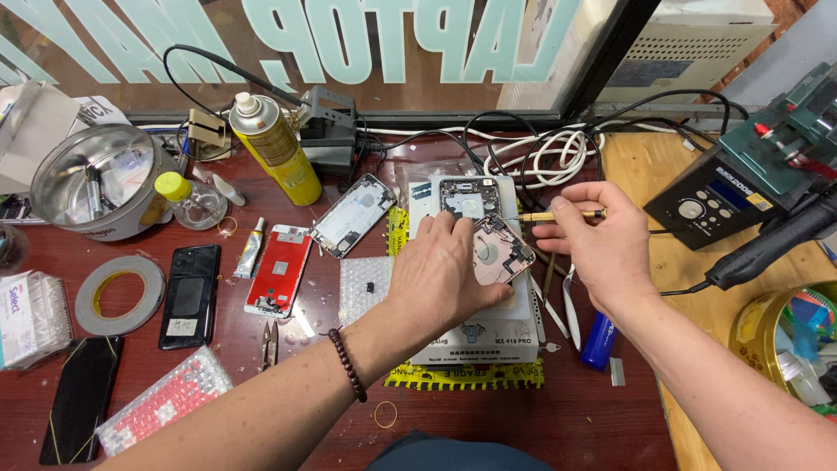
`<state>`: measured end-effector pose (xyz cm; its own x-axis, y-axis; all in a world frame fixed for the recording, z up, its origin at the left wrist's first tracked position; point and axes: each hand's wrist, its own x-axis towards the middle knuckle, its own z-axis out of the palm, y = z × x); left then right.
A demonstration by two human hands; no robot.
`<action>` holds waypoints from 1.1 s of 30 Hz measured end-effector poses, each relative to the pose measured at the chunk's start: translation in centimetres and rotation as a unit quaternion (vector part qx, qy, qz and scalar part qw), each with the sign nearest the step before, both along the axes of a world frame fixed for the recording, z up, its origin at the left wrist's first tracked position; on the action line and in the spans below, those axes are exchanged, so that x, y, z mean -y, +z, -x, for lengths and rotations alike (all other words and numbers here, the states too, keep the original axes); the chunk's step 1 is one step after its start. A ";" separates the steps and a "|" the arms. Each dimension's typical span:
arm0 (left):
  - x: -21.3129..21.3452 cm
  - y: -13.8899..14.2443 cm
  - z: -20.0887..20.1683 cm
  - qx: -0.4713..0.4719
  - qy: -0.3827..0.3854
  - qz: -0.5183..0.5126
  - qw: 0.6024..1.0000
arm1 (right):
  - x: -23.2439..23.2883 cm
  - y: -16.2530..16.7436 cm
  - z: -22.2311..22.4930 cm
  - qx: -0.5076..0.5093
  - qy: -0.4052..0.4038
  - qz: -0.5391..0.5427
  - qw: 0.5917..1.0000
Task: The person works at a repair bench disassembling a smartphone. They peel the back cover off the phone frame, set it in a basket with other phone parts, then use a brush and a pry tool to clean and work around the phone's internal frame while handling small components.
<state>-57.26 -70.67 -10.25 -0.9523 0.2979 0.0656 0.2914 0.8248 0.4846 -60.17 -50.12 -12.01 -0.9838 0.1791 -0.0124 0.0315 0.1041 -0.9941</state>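
My left hand presses down on an opened pink phone housing that lies on a white box. My right hand grips a thin brass-coloured screwdriver, its tip pointing left at the upper edge of the housing. A second opened phone frame lies just behind the pink housing. A dark bead bracelet sits on my left wrist.
On the red-brown bench lie a red-backed phone screen, a silver phone frame, a black phone, a tape roll, a yellow spray can and a metal bowl. A soldering station and cables stand at right.
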 end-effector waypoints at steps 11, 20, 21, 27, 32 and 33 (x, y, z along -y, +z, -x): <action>0.3 -0.3 0.0 -0.001 -0.001 -0.002 1.000 | -2.6 -1.9 1.6 0.005 -0.039 -0.017 0.999; -0.2 0.4 0.2 0.021 -0.007 0.005 1.000 | -6.1 -7.2 2.5 0.289 0.108 -0.381 0.872; -0.4 0.4 0.3 0.032 -0.007 0.011 0.999 | -5.9 -7.6 1.9 0.281 0.106 -0.403 0.864; -0.8 0.4 0.6 -0.022 0.010 -0.011 1.000 | -4.5 -9.2 -0.6 0.173 0.114 -0.568 0.796; -1.2 0.4 0.8 -0.006 0.013 0.000 1.000 | -3.9 -11.1 -1.4 0.251 0.153 -0.608 0.738; -1.1 0.4 0.8 -0.004 0.011 -0.001 1.000 | -3.9 -11.6 -1.8 0.235 0.154 -0.624 0.729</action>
<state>-58.04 -69.52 -9.86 -0.9580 0.2772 0.0741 0.2775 0.8298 0.4842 -58.39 -46.19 -23.62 -0.9191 0.1108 -0.3781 0.1222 0.9925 -0.0062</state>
